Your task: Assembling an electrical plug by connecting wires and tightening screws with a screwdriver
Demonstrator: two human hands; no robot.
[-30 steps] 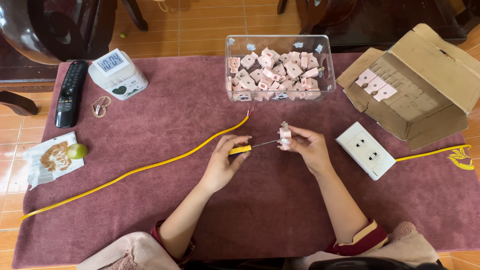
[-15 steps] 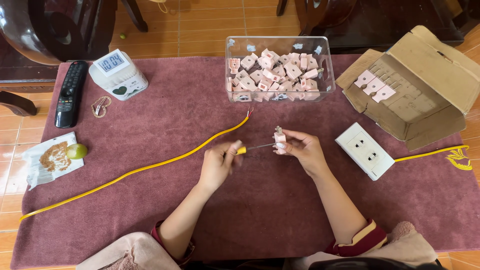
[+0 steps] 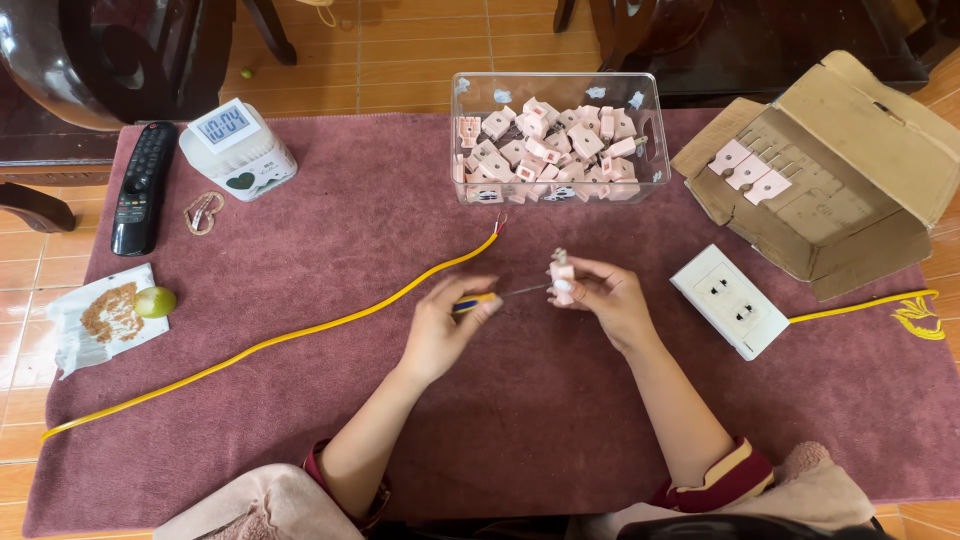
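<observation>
left hand (image 3: 440,325) grips a yellow-handled screwdriver (image 3: 478,299), its tip in the small pink plastic socket part (image 3: 562,276) pinched by right hand (image 3: 605,295); a slip could jab fingers.

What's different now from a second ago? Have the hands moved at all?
Barely. The right hand with its small pink part has drifted slightly left and down. The left hand still holds the screwdriver against that part. Nothing was picked up or let go; the clear bin, cardboard box and yellow cable stayed put.
</observation>
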